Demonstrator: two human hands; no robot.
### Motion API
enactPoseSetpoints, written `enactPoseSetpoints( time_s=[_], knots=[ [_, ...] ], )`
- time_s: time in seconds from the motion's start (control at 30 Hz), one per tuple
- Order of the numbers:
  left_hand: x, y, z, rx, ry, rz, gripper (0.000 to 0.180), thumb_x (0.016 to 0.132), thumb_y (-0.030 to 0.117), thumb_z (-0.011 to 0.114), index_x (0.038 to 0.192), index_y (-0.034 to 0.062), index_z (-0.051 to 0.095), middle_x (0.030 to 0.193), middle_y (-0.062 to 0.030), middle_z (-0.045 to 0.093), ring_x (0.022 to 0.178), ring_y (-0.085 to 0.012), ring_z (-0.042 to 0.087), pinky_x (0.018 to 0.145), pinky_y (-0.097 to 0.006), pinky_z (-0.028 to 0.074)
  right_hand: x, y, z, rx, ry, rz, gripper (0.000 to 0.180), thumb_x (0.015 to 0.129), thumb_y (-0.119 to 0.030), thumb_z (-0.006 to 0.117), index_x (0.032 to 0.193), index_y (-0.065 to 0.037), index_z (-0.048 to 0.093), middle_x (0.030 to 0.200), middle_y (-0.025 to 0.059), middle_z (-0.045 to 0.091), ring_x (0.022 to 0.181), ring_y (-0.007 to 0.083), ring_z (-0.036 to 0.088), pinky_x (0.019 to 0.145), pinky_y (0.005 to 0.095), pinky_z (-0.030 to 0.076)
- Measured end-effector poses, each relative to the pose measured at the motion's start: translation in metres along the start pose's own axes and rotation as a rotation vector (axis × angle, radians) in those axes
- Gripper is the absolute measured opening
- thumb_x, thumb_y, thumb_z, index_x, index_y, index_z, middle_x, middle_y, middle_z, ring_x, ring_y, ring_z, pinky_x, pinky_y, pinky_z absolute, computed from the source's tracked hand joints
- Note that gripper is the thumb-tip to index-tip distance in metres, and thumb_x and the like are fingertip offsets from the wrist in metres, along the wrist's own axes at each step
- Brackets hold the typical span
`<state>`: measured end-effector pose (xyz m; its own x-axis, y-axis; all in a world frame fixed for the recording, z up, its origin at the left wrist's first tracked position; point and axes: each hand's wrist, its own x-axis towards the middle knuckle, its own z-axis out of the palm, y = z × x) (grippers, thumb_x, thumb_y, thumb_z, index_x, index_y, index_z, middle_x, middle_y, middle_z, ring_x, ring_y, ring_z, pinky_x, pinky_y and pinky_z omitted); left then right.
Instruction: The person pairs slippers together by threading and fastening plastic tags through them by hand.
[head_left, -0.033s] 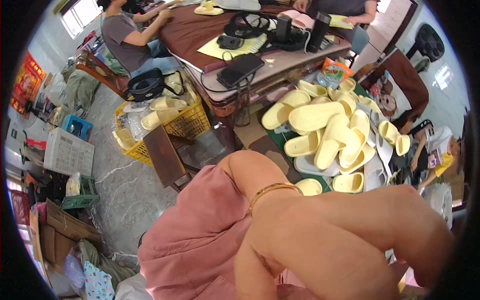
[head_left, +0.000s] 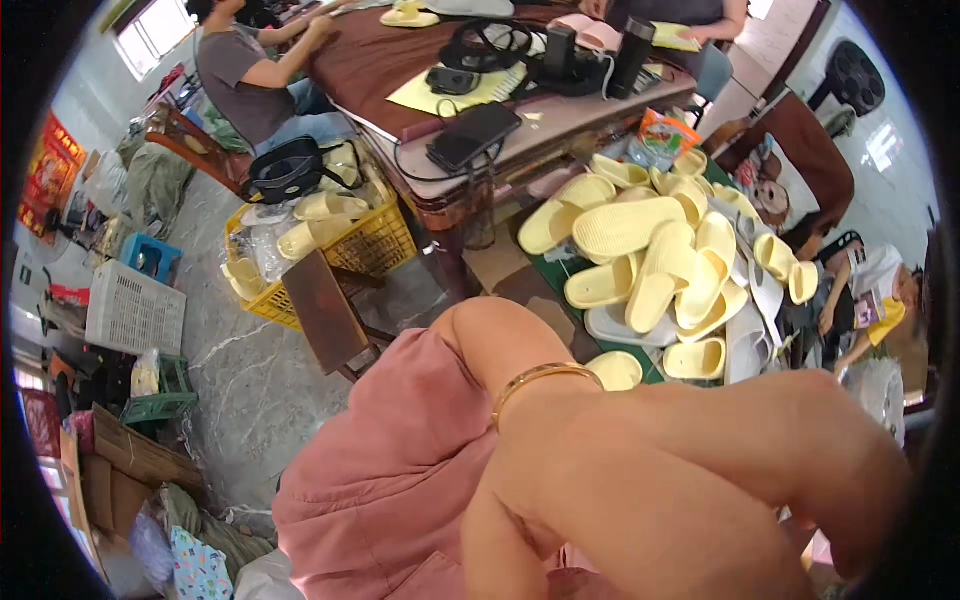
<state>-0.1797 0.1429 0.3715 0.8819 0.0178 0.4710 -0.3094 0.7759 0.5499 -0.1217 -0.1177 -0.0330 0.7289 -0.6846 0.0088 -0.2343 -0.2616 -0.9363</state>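
My left hand (head_left: 650, 470) fills the lower right of the picture, very close, back of the hand toward me. A gold-coloured bangle (head_left: 548, 372) circles its wrist, and a pink sleeve (head_left: 370, 460) covers the upper arm. The fingers bend over toward the right edge. Their tips run into the dark rim and blur, so anything inside them is hidden. Beyond the hand, a heap of pale yellow slippers (head_left: 625, 228) lies on a green surface (head_left: 560, 283), with some grey-white ones (head_left: 747, 345) among them. My right hand is not seen.
A brown-covered table (head_left: 365, 60) bears cables, a black phone (head_left: 475, 135) and a dark tumbler (head_left: 630, 58). Two people (head_left: 240, 85) sit at it. A yellow crate (head_left: 385, 240) of slippers stands behind a wooden stool (head_left: 328, 315). Another person (head_left: 880, 290) is at the right edge.
The whole scene has shifted slightly left and up in the picture. My left hand keeps nearly the same place and pose.
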Motion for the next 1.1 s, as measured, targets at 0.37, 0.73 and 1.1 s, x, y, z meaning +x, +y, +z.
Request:
enactPoseSetpoints(
  time_s=[0.37,0.73,1.1],
  knots=[
    [0.024,0.007,-0.019,-0.134,-0.11,0.012,0.06,0.09,0.023,0.055,0.14,0.0094,0.026,0.143,-0.0133,0.031,0.124,-0.0347,0.042,0.101,-0.05,0.036,0.0,-0.015,0.0,-0.006,0.011,-0.033,0.009,0.084,-0.008,0.056,0.086,-0.001,0.061,0.072,0.003,0.059,0.065,0.0107,0.052,0.062,0.0254,0.045],
    [0.033,0.008,-0.017,-0.205,-0.213,0.094,0.055,0.091,0.02,0.053,0.139,0.0077,0.029,0.142,-0.014,0.032,0.124,-0.0339,0.042,0.101,-0.048,0.037,-0.003,-0.012,0.001,-0.026,0.026,-0.016,0.011,0.084,-0.01,0.058,0.086,0.001,0.061,0.073,0.0054,0.06,0.066,0.0128,0.054,0.064,0.0272,0.046],
    [0.031,0.013,-0.015,-0.255,-0.316,0.267,0.051,0.092,0.017,0.051,0.137,0.006,0.032,0.142,-0.0147,0.033,0.123,-0.0331,0.042,0.101,-0.046,0.037,-0.007,-0.024,0.001,-0.047,0.023,-0.029,0.01,0.084,-0.01,0.058,0.086,0.0,0.06,0.075,0.0055,0.061,0.068,0.0135,0.054,0.065,0.0275,0.045]
  ],
)
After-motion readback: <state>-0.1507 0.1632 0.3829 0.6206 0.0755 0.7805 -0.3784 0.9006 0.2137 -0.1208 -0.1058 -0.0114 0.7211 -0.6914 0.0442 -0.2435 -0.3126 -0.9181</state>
